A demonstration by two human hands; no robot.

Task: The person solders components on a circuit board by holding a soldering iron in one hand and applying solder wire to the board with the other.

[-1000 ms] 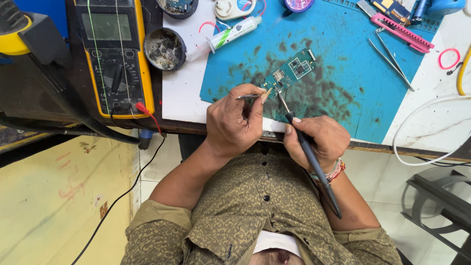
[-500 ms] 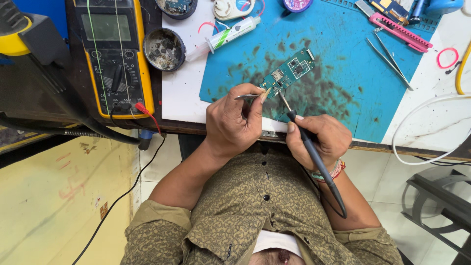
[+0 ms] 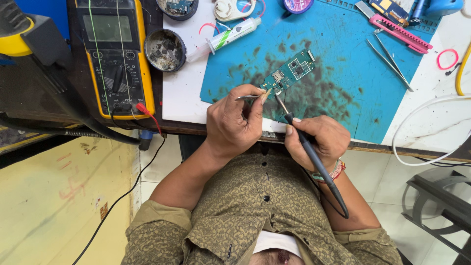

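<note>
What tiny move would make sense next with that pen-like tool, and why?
Probably ease the soldering iron tip onto the green circuit board: its tip sits at the board's lower edge, beside the tweezers the left hand steadies there.

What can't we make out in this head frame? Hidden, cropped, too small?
- Head view: where the dark soldering iron tip meets the small green circuit board is too small to resolve.
- Thin metal tweezers: the left hand covers their rear.
- Right hand: its palm side is turned from view.
- Yellow multimeter: top cut by the frame edge.
- Round dark dish: contents too small to identify.
</note>
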